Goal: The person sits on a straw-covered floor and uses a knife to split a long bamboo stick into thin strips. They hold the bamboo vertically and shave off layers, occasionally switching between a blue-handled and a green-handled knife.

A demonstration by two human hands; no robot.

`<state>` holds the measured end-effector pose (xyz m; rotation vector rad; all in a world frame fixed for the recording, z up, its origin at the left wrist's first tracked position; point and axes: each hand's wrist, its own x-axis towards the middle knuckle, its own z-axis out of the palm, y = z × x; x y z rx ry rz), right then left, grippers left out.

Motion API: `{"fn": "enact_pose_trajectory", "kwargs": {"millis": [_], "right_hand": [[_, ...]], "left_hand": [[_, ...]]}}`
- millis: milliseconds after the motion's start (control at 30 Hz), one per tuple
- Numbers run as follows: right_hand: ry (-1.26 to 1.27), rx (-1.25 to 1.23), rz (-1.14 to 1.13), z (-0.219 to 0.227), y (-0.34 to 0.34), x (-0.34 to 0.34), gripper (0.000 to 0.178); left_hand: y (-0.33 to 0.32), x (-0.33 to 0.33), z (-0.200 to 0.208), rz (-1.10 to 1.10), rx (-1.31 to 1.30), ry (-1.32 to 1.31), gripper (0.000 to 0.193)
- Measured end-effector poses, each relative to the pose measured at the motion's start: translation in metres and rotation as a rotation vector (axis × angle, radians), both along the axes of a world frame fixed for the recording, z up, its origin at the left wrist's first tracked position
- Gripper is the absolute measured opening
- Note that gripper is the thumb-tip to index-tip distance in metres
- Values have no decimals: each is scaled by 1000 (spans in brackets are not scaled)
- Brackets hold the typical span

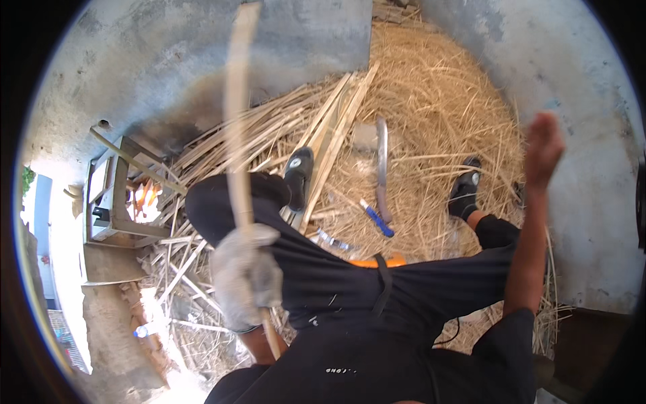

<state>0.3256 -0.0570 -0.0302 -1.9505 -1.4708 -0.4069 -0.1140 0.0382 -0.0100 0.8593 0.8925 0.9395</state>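
My left hand (245, 276), in a grey-white work glove, is closed around a long, pale, flat strip of wood or bamboo (237, 128). Most of the strip stands up beyond the fist, slightly blurred, while its thin lower end (271, 333) shows below the glove. Out to the right, beside the wall, my bare right hand (544, 151) is raised with its fingers stretched out and nothing seen in it; motion blurs it a little. On the shavings between my feet lie a machete (382, 165) with a brown handle and a smaller blue-handled tool (377, 219).
Split strips (269, 124) are piled at the far left, with a heap of straw-like shavings (437, 87) beyond my feet. A grey block (365, 137) sits beside the machete. Concrete walls (572, 135) enclose the spot. A wooden frame (111, 195) stands left; an orange seat edge (397, 260) shows beneath me.
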Motion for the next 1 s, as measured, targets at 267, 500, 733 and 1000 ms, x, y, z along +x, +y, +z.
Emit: {"fn": "enact_pose_trajectory", "kwargs": {"millis": [267, 500, 733, 1000], "right_hand": [[-103, 7, 746, 6, 38, -153, 49], [-107, 27, 584, 15, 35, -160, 44], [-187, 61, 480, 8, 46, -144, 44], [-115, -15, 389, -34, 36, -121, 46]], "left_hand": [[-13, 58, 24, -362, -96, -71, 24], [-19, 70, 30, -444, -177, -52, 22], [-16, 94, 29, -386, -165, 34, 23], [-15, 107, 6, -472, -228, 155, 18]]}}
